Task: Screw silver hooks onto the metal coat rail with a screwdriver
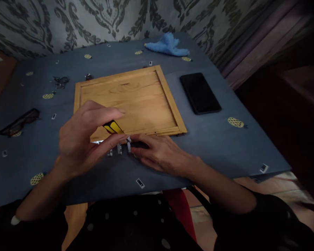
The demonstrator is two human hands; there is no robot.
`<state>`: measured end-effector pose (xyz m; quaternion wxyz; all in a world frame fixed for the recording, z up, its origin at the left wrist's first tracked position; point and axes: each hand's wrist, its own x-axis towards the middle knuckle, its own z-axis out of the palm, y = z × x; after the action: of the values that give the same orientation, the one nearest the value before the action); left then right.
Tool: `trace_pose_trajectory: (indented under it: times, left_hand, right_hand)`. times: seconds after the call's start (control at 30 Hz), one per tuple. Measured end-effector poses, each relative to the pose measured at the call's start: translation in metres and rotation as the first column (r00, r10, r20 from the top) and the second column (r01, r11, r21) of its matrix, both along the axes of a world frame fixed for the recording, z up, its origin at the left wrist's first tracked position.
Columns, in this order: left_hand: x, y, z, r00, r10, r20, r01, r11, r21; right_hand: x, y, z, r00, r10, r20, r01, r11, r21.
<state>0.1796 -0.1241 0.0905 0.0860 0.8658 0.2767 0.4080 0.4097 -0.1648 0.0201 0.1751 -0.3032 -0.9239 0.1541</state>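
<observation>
A shallow wooden tray-like frame lies flat on a blue-grey table. My left hand hovers over the frame's near edge, fingers curled round a black and yellow tool. My right hand rests on the table beside it, fingers pressed together at the frame's near rail, touching small metal clips that lie there. What the right fingers grip is too small to make out.
A black phone lies right of the frame. A blue cloth sits at the far edge. Dark glasses lie at the left. Small metal parts and yellow dotted stickers are scattered around. The table edge drops off at right.
</observation>
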Motion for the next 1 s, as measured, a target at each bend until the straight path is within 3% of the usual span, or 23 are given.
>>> trace_pose_trajectory:
  times: [0.2, 0.43, 0.67, 1.0]
  left_hand:
    - [-0.002, -0.005, -0.005, 0.994, 0.061, 0.090, -0.048, 0.989, -0.137]
    - [-0.002, 0.002, -0.002, 1.000, 0.017, 0.000, -0.017, 1.000, -0.010]
    - [0.002, -0.006, 0.000, 0.993, 0.040, 0.114, -0.021, 0.987, -0.162]
    - [0.006, -0.008, 0.007, 0.987, 0.097, 0.124, -0.073, 0.979, -0.189]
  right_hand:
    - [0.000, 0.000, -0.003, 1.000, -0.010, 0.005, 0.010, 0.999, 0.038]
    - [-0.001, -0.001, -0.001, 1.000, -0.001, -0.006, 0.001, 0.999, 0.033]
    - [-0.001, -0.002, -0.003, 0.999, -0.030, -0.015, 0.031, 0.996, 0.085]
    - [0.000, -0.001, -0.004, 1.000, -0.019, -0.013, 0.020, 0.997, 0.079]
